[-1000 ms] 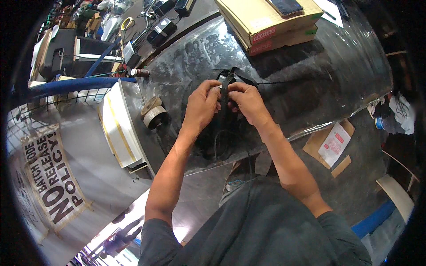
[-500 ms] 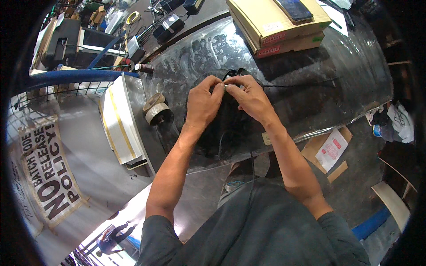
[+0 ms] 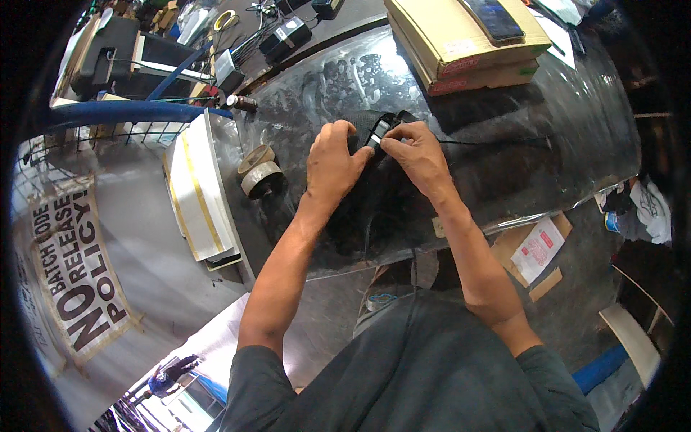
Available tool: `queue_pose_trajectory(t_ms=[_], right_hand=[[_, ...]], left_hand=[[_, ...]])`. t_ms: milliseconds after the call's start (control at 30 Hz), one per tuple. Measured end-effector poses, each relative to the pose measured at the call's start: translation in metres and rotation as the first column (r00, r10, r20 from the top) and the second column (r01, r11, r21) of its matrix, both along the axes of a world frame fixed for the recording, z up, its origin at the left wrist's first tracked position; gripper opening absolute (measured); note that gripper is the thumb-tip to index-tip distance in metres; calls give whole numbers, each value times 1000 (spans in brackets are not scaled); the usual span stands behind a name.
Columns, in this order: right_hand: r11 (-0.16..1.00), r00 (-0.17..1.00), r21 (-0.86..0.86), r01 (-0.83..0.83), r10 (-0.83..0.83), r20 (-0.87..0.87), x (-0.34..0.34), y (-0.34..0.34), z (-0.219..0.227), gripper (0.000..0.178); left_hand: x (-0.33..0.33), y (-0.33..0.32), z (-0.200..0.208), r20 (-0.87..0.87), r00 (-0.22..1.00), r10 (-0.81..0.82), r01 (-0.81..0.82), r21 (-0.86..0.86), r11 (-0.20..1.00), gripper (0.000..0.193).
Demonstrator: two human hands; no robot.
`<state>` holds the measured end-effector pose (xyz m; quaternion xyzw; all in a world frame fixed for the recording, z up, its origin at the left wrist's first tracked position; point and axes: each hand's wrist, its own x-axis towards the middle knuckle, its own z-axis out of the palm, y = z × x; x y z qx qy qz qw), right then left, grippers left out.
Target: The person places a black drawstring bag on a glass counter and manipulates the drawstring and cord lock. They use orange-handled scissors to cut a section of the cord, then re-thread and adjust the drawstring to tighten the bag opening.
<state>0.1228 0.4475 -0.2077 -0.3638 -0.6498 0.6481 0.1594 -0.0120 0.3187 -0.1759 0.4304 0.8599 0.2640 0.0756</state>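
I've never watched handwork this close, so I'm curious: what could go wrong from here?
The small dark piece with a pale band sits only at the fingertips of the right hand, near the thumb of the left hand; it might slip onto the glossy black surface.

The phone lies loose on the stacked cartons, so a bump could knock it off.

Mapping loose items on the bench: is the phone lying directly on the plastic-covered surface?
No, the phone lies on top of the stacked cardboard boxes.
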Motion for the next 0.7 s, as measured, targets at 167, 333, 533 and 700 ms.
queue_pose_trajectory(t_ms=[167,333,533,700], right_hand=[[993,995,112,-44,33,98,0,2,4,32],[980,988,188,-68,40,150,0,0,7,35],[973,968,207,-105,53,245,-13,-2,7,34],[983,975,164,-78,41,220,-21,-7,6,35]], left_hand=[[-9,2,-3,-10,1000,-27,25,-129,991,28],[-11,9,1,93,995,42,-29,-138,990,21],[-29,7,14,355,928,117,-77,-125,989,23],[-30,5,22,392,915,94,-51,-119,992,24]])
